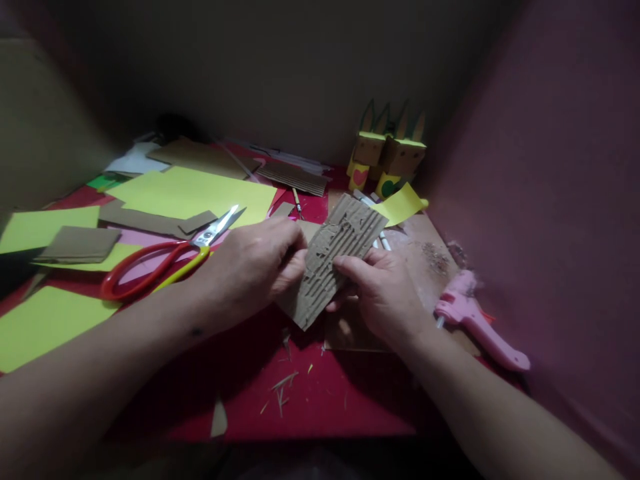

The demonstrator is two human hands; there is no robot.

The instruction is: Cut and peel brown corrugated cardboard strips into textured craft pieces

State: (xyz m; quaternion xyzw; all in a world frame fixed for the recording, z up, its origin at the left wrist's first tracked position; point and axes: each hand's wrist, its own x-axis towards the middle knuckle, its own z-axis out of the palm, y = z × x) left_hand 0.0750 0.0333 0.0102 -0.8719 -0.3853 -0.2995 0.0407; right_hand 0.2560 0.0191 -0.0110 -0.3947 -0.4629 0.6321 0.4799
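Note:
A piece of corrugated cardboard [345, 243] is held up between my hands over the table, tilted, its ridges bare and parts of its paper layer torn. My left hand [263, 260] is closed at its left edge, thumb and fingers pinched there. On the right side, my right hand [383, 287] grips the same piece, thumb on top and fingers underneath. Scissors [150, 263] with red and yellow handles lie beside my left forearm, blades pointing away.
Yellow paper sheets [200, 193] and cardboard scraps [80, 243] cover the left. Two cardboard figures [387, 157] stand at the back. A pink glue gun [480, 320] lies right, by the pink wall [560, 200]. Paper shreds [283, 387] litter the red table [345, 407].

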